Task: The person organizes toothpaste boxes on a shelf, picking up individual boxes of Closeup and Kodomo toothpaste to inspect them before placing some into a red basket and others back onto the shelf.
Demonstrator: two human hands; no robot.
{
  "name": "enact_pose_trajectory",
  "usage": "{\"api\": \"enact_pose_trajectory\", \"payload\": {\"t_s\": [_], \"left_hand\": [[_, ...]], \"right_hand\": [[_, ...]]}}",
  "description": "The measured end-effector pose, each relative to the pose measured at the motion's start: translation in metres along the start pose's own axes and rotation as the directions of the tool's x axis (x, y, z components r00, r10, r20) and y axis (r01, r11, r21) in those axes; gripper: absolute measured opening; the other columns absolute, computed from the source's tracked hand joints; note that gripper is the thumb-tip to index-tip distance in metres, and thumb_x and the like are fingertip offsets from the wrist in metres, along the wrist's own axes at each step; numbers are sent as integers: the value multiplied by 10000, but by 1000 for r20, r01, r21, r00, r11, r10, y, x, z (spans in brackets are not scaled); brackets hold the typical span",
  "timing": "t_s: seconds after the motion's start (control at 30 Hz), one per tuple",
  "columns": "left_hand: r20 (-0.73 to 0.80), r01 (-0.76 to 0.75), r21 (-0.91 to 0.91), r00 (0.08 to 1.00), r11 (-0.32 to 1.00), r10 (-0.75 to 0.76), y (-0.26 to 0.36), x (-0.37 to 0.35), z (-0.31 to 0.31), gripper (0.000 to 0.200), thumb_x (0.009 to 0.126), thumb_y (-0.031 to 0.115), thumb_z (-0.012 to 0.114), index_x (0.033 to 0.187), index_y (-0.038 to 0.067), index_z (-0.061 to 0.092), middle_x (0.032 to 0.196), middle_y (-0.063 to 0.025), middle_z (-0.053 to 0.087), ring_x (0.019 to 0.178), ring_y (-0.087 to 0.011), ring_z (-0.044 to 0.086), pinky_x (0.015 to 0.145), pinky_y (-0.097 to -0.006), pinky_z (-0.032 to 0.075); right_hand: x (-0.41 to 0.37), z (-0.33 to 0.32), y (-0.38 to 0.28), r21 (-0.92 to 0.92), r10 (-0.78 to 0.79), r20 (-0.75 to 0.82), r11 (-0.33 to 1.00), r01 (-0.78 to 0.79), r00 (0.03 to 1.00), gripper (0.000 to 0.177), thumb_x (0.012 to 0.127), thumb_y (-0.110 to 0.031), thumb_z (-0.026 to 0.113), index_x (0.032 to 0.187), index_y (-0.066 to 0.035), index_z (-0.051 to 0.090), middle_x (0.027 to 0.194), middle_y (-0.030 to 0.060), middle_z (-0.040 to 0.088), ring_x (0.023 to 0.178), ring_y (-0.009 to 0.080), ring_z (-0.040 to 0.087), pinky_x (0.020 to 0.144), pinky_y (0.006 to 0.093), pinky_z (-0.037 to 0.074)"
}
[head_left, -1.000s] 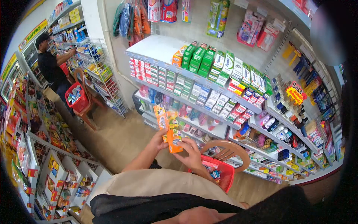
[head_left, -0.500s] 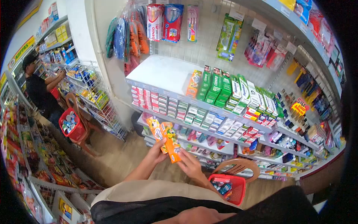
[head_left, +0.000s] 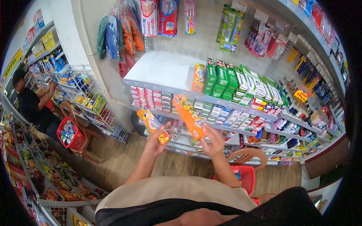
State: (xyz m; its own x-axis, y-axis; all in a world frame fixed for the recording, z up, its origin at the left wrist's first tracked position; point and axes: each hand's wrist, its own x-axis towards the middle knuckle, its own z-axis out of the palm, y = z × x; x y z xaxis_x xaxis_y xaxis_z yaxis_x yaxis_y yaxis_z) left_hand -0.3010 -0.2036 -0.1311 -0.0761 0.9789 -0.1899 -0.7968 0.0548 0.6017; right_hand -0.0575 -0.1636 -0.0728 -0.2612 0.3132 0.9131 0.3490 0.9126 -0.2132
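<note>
My left hand (head_left: 154, 144) is closed around the lower end of an orange and yellow toothpaste box (head_left: 151, 122). In my right hand (head_left: 213, 141) is a second, more plainly orange toothpaste box (head_left: 187, 116), gripped at its lower right end and tilted up to the left. A gap separates the two boxes, both held in front of the shelf. Beyond them, a similar orange box (head_left: 198, 77) stands on the top shelf (head_left: 162, 69), beside green Closeup toothpaste boxes (head_left: 220, 81).
Smaller boxes (head_left: 151, 98) line the tier below. Toothbrush packs (head_left: 168, 17) and slippers (head_left: 113, 35) hang above. Red baskets (head_left: 247, 179) (head_left: 71, 132) rest on brown chairs at right and left. A person in black (head_left: 32, 100) stands by a wire rack (head_left: 94, 101). Snack shelves (head_left: 41, 165) border the left.
The two boxes, close together before, are now apart. My right hand has moved up and to the right with its box; my left hand has shifted slightly up and left.
</note>
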Motion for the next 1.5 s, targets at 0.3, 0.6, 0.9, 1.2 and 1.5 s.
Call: {"api": "enact_pose_trajectory", "payload": {"t_s": [0.3,0.6,0.9,1.2,1.5], "left_hand": [[72,-86,27,994,996,84,23,5,1,463,936,274,650,1332,108,476,1237,-102,597,1127,-293,609,840,-418,556],[333,-87,-8,939,996,84,19,-7,10,524,942,325,646,1346,48,459,1282,-153,582,1122,-280,609,855,-437,557],[221,60,-24,974,998,-53,16,-29,2,497,914,232,688,1289,7,453,1238,-196,595,1022,-325,671,800,-401,604],[487,370,278,741,886,-462,5,-37,0,732,889,342,686,1444,-14,369,1285,-201,583,1043,-271,655,871,-411,557],[292,103,185,944,977,-155,29,-23,49,560,858,116,702,1346,6,450,1197,-151,627,1034,-273,668,886,-435,571]], "right_hand": [[-13,20,27,824,561,272,285,-490,782,504,904,-36,672,1361,21,467,1304,134,583,1144,192,592,930,322,508],[-33,40,49,838,448,535,-386,-385,716,433,984,-120,576,1387,-79,422,1307,114,578,1167,273,608,991,440,521],[-46,42,44,808,474,580,-439,-393,663,428,989,-126,569,1390,-81,428,1319,131,570,1173,270,606,1004,434,515],[-9,13,50,727,123,686,-77,-683,717,511,956,-130,624,1415,-10,434,1365,167,539,1249,268,544,1039,414,452],[35,19,42,738,432,479,273,-617,764,544,901,-60,668,1409,-21,478,1445,131,480,1260,257,533,1048,377,434]]}}
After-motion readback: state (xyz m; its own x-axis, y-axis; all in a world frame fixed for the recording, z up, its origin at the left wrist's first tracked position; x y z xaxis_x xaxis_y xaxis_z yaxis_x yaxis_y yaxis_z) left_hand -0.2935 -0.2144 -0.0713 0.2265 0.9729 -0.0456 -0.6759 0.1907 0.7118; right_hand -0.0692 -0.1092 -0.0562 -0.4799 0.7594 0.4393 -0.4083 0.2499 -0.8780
